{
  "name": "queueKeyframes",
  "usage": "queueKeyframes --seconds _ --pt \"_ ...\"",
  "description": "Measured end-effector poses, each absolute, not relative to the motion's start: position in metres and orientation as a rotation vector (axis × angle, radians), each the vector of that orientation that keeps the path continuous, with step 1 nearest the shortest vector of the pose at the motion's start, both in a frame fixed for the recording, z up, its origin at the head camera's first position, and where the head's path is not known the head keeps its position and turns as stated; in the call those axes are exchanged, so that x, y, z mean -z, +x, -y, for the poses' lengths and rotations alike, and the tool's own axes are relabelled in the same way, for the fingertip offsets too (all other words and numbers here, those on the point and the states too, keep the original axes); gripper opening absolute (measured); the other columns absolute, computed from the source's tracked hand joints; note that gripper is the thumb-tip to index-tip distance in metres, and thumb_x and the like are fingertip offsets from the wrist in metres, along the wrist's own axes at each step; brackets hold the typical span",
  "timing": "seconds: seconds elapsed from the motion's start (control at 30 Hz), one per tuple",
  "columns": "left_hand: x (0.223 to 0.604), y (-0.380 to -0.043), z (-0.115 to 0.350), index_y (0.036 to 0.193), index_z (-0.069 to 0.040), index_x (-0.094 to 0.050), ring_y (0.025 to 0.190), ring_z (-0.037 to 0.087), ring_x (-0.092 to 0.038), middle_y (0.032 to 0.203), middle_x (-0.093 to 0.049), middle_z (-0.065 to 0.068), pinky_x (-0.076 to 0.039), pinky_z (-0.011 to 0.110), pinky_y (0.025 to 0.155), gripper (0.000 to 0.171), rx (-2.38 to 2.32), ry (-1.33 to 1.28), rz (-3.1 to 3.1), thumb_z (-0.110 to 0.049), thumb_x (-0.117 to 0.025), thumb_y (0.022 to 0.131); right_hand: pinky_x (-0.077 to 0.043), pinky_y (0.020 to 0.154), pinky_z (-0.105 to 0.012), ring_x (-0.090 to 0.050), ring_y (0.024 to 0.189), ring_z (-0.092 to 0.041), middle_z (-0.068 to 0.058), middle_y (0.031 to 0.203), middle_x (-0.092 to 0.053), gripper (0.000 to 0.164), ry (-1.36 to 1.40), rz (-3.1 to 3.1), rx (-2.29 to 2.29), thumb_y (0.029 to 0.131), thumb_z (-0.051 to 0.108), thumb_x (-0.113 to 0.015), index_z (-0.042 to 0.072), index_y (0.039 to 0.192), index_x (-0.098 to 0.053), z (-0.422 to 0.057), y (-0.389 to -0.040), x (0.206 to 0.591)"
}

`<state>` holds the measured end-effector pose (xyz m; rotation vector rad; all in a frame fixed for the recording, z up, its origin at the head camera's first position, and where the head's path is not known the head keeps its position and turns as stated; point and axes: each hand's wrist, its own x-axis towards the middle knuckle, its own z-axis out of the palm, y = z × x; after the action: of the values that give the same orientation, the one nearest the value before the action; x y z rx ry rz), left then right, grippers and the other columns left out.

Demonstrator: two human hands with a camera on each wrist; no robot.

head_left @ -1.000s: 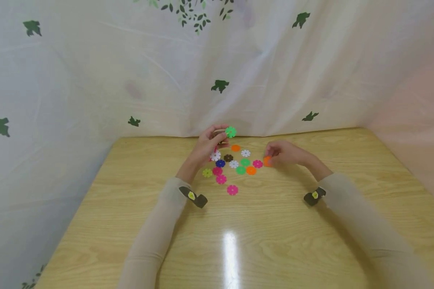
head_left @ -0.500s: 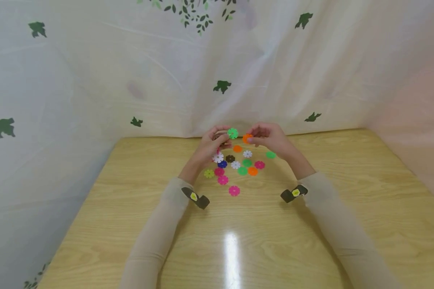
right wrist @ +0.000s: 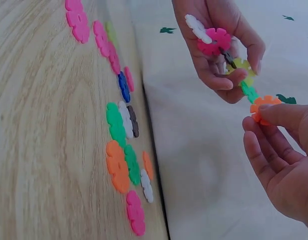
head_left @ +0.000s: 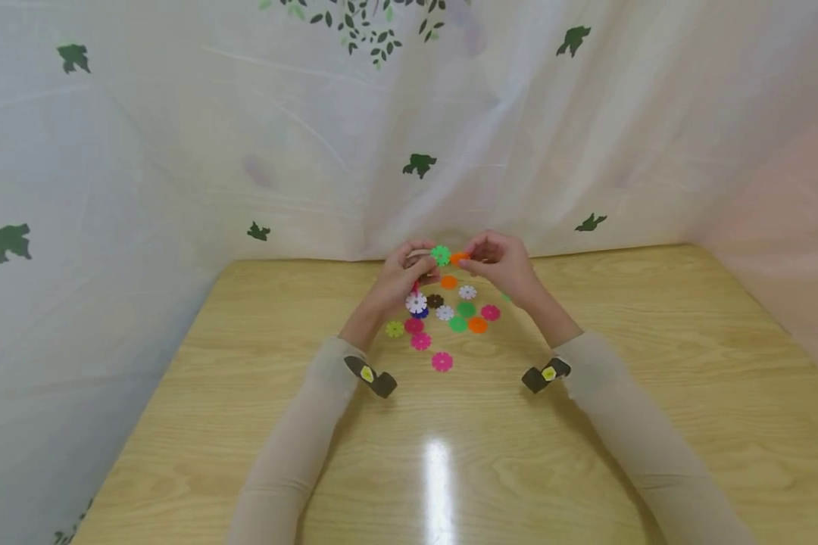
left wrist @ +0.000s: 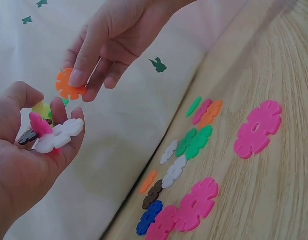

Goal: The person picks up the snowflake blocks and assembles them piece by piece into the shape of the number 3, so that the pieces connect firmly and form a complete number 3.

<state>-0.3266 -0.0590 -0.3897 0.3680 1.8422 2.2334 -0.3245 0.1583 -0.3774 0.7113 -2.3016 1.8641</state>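
My left hand (head_left: 397,278) holds a chain of slotted flower-shaped plastic discs above the back of the table. In the right wrist view the chain runs from a white disc (right wrist: 197,28) through a pink disc (right wrist: 213,44), a dark disc (right wrist: 227,57) and a yellow disc (right wrist: 246,69) to a green disc (right wrist: 249,92) at its end. Thumb and fingers of my right hand (head_left: 507,266) pinch an orange disc (right wrist: 266,111), whose edge meets the green disc's edge. The left fingers partly cover the yellow and dark discs.
Loose discs lie scattered on the wooden table (head_left: 279,393) below the hands, among them a brown disc (head_left: 435,301), a yellow-green disc (head_left: 394,328) and a pink disc (head_left: 441,362) nearest the front. A pale curtain (head_left: 313,166) with leaf prints hangs behind the table's back edge.
My right hand has brought the orange disc from the right side of the pile up and left to the green disc. My left hand has stayed nearly in place with the chain.
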Motion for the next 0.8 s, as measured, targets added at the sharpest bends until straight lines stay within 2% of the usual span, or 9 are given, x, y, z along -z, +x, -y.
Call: queueKeyframes --seconds 0.1,0.2,0.3,0.37,0.53,0.63,0.7,0.8 --pt "0.3898 -0.3259 0.0582 0.133 -0.003 -0.052 0.094 0.022 -0.062 0.099 -0.065 0.007 -0.050 0.050 0.108 0.028 -2.237 0.362 -1.831 -0.003 -0.052 0.105 -0.060 0.072 -0.021 -0.068 0.078 -0.010 -0.013 0.092 -0.071 0.017 0.718 2.293 -1.843 0.090 -0.001 -0.074 -0.010 0.100 -0.064 -0.1558 -0.3234 0.3764" --pt "0.3900 -0.3254 0.0581 0.133 -0.003 -0.051 0.089 0.018 -0.064 0.095 -0.066 0.004 -0.049 0.052 0.108 0.028 -2.251 0.361 -1.816 -0.003 -0.052 0.105 -0.059 0.072 -0.019 -0.067 0.079 -0.010 -0.006 0.089 -0.070 0.015 0.725 2.289 -1.802 0.089 -0.003 -0.075 -0.009 0.098 -0.064 -0.1547 -0.3234 0.3760" --pt "0.3906 -0.3252 0.0585 0.132 -0.003 -0.051 0.085 0.015 -0.065 0.094 -0.067 0.001 -0.052 0.048 0.106 0.027 -2.254 0.363 -1.818 -0.004 -0.051 0.105 -0.058 0.073 -0.018 -0.066 0.079 -0.009 -0.001 0.087 -0.069 0.014 0.719 2.282 -1.776 0.089 -0.003 -0.075 -0.009 0.097 -0.065 -0.1548 -0.3232 0.3762" --pt "0.3912 -0.3253 0.0586 0.131 -0.004 -0.051 0.084 0.014 -0.065 0.094 -0.068 0.001 -0.055 0.043 0.103 0.026 -2.256 0.367 -1.813 -0.004 -0.051 0.105 -0.059 0.074 -0.017 -0.066 0.080 -0.009 -0.003 0.087 -0.069 0.013 0.718 2.283 -1.768 0.089 -0.004 -0.075 -0.009 0.096 -0.065 -0.1549 -0.3231 0.3766" --pt "0.3923 -0.3252 0.0570 0.125 -0.007 -0.052 0.080 0.012 -0.066 0.086 -0.068 -0.001 -0.061 0.027 0.089 0.021 -2.281 0.381 -1.769 -0.002 -0.051 0.105 -0.060 0.076 -0.019 -0.067 0.083 -0.008 -0.019 0.093 -0.069 0.011 0.729 2.282 -1.770 0.089 -0.004 -0.074 -0.009 0.095 -0.066 -0.1549 -0.3236 0.3784" --pt "0.3929 -0.3250 0.0559 0.122 -0.009 -0.051 0.077 0.013 -0.066 0.082 -0.067 0.000 -0.061 0.023 0.082 0.020 -2.287 0.394 -1.745 -0.001 -0.051 0.104 -0.060 0.077 -0.019 -0.068 0.084 -0.007 -0.021 0.095 -0.069 0.011 0.746 2.273 -1.759 0.089 -0.004 -0.074 -0.009 0.096 -0.067 -0.1552 -0.3236 0.3792" --pt "0.3930 -0.3247 0.0553 0.120 -0.011 -0.051 0.077 0.014 -0.067 0.084 -0.066 0.000 -0.060 0.025 0.084 0.019 -2.273 0.399 -1.746 -0.001 -0.051 0.104 -0.060 0.076 -0.019 -0.068 0.084 -0.006 -0.020 0.094 -0.069 0.010 0.755 2.263 -1.759 0.089 -0.004 -0.074 -0.009 0.095 -0.068 -0.1554 -0.3242 0.3799" --pt "0.3930 -0.3242 0.0543 0.119 -0.013 -0.051 0.077 0.016 -0.069 0.087 -0.065 0.001 -0.058 0.038 0.095 0.017 -2.236 0.405 -1.773 -0.003 -0.052 0.105 -0.061 0.076 -0.020 -0.069 0.084 -0.006 -0.019 0.094 -0.070 0.010 0.775 2.252 -1.753 0.089 -0.004 -0.074 -0.009 0.095 -0.069 -0.1553 -0.3250 0.3803"
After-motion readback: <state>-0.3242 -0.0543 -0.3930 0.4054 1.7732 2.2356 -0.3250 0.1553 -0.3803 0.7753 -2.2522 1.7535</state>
